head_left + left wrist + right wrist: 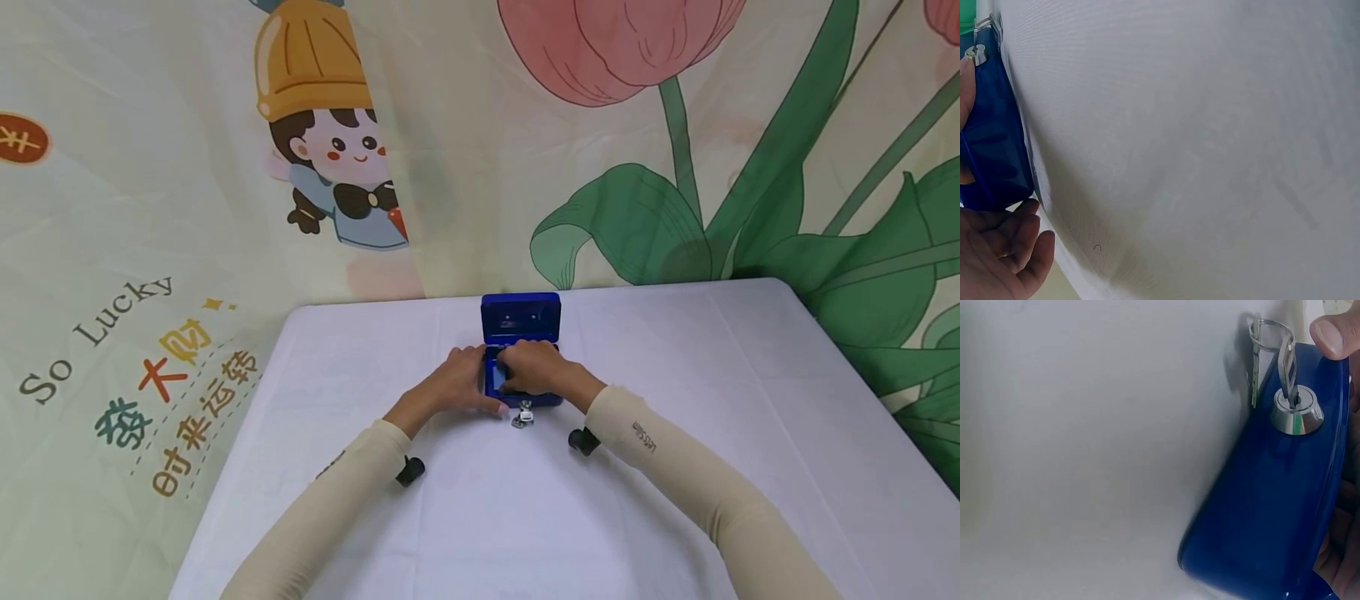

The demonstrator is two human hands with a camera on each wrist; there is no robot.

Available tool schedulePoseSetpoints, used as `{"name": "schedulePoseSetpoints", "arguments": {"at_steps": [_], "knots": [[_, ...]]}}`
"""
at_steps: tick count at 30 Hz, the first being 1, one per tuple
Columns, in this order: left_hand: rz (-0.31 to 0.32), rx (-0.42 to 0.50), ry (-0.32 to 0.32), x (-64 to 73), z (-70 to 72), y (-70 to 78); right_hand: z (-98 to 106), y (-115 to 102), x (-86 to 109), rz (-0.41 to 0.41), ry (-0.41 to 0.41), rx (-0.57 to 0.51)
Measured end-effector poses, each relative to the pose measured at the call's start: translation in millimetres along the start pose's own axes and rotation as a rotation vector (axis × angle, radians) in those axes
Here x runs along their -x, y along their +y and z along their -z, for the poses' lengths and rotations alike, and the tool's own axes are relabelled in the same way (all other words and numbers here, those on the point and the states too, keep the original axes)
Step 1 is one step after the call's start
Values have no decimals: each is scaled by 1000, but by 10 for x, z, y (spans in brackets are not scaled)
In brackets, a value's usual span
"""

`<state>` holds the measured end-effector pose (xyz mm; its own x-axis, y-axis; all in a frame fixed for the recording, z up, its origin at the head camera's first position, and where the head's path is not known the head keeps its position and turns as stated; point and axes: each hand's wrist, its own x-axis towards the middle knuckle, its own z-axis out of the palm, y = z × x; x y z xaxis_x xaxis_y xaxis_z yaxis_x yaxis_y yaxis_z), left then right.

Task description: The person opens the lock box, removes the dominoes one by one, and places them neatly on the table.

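Observation:
A blue metal cash box [491,396] stands on the table with its lid [521,317] raised. My left hand [459,379] grips its front left corner: the thumb lies along the front and the loosely bent fingers [1025,240] are at the end wall. My right hand [534,367] reaches inside the box with bent fingers, beside a light blue piece [499,379]. Its fingertips are hidden, so what it holds cannot be told. A key [1286,369] sits in the round silver lock [1298,415] on the front. A second key [1255,369] hangs from the same ring.
The box rests on a table with a white cloth [465,517]. Black wrist cameras [410,471] hang below both forearms. Behind the table's far edge is a printed backdrop [465,150] with a cartoon figure and tulips.

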<state>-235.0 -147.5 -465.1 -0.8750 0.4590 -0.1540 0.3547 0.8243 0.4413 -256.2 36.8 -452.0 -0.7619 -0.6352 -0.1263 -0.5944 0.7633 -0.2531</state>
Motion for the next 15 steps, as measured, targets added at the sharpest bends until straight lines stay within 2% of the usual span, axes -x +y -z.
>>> {"name": "schedulePoseSetpoints", "arguments": {"at_steps": [5, 15], "knots": [[4, -5, 5, 12, -22, -20, -44, -32, -7, 14, 3, 1], [-48, -9, 11, 0, 1, -8, -78, -48, -41, 1, 21, 5]]}}
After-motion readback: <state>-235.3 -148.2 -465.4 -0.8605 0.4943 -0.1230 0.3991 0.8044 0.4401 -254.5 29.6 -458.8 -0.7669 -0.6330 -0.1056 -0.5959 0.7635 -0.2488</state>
